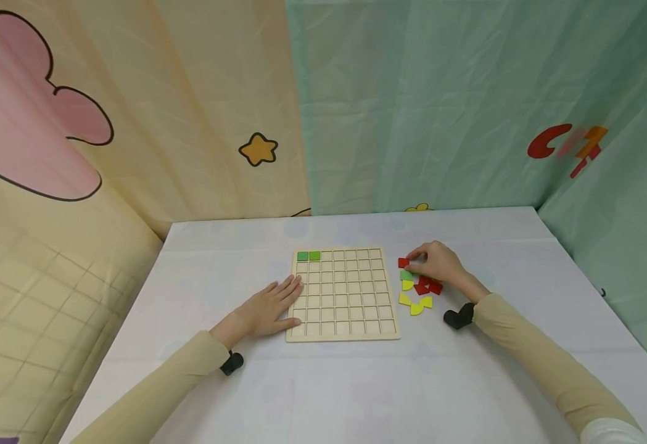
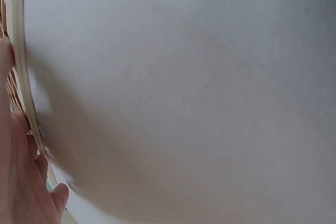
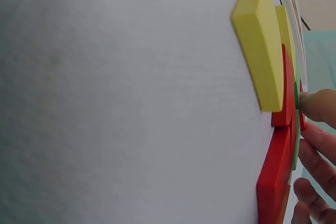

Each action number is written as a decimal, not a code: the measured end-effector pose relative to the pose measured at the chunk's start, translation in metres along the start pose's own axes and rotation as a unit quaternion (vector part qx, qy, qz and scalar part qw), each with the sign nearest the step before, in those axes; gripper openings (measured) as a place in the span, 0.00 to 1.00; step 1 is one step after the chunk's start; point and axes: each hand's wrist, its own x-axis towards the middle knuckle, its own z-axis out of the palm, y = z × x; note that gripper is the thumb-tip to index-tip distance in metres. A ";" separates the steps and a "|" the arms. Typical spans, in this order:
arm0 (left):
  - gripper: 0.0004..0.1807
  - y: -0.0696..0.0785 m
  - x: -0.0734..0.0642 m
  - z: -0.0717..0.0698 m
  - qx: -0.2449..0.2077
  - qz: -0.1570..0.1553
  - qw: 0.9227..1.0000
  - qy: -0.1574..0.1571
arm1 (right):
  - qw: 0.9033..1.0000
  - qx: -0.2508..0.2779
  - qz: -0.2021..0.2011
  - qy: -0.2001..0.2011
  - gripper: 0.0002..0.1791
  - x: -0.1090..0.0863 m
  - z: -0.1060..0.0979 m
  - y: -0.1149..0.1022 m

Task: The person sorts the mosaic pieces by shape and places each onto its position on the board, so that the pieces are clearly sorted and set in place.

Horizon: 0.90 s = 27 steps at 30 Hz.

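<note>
A square wooden grid board (image 1: 343,338) lies on the table, with two green tiles (image 1: 309,256) in its top left cells. My left hand (image 1: 267,308) rests flat at the board's left edge, fingers (image 1: 292,285) spread over the rim. In the left wrist view, fingers (image 2: 21,182) lie along that edge. To the right of the board, my right hand (image 1: 436,262) pinches a red tile (image 1: 403,263) between thumb and index finger. Just below sits a light green tile (image 1: 406,275), partly behind the thumb in the right wrist view.
Several red pieces (image 1: 435,288) lie under and beside the right hand. Yellow pieces with curved cuts (image 1: 416,309) lie nearer the table's front, right of the board. A white cloth covers the table (image 1: 345,394), and patterned curtains (image 1: 412,111) hang behind it.
</note>
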 end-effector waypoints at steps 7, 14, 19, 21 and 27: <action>0.45 -0.002 0.002 0.002 0.001 0.007 1.000 0.013 | 1.000 0.001 -0.027 0.014 0.18 0.000 -0.001 0.001; 0.45 -0.003 0.002 0.003 0.006 0.004 1.000 0.011 | 1.000 0.000 -0.022 0.012 0.17 0.002 -0.001 -0.003; 0.45 -0.003 0.002 0.003 0.000 0.003 1.000 0.008 | 1.000 0.003 -0.025 0.010 0.18 0.004 -0.003 -0.010; 0.45 -0.003 0.002 0.003 -0.001 0.003 1.000 0.008 | 1.000 0.002 -0.026 0.009 0.19 0.005 -0.004 -0.013; 0.45 -0.003 0.001 0.003 -0.005 0.001 1.000 0.007 | 0.999 0.008 -0.040 0.006 0.18 0.009 -0.001 -0.020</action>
